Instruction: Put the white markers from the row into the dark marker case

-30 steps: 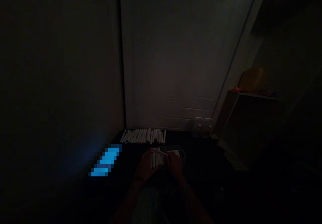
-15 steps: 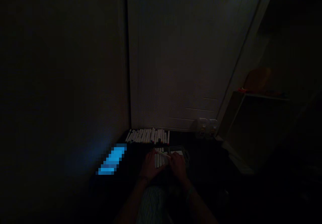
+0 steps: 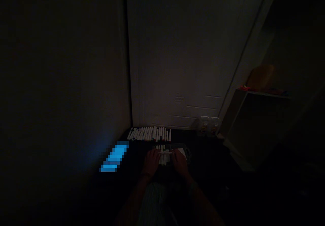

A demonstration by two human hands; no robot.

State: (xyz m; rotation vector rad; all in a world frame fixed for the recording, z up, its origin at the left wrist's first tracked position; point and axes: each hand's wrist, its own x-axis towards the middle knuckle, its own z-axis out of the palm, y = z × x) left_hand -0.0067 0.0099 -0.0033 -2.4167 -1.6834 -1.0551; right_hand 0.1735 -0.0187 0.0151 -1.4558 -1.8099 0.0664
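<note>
The scene is very dark. A white marker [image 3: 166, 152] lies level between my two hands, above an open clear case [image 3: 188, 154]. My left hand [image 3: 152, 160] is closed on the marker's left end. At the other end, my right hand [image 3: 179, 161] has its fingers closed on it too. Below the held one, several white markers [image 3: 162, 160] lie side by side in the left part of the case. A white card or paper [image 3: 183, 152] shows in the right part, partly behind my right hand.
A row of white markers [image 3: 149, 134] with coloured ends lies along the back of the dark table [image 3: 203, 161]. Two clear packages [image 3: 208, 126] stand against the wall at the back right. A blurred glowing blue panel [image 3: 114, 156] is on the left; a shelf unit [image 3: 236, 114] is on the right.
The held marker has gone from tilted to nearly level, and my hands have turned with it. The whole view has shifted slightly.
</note>
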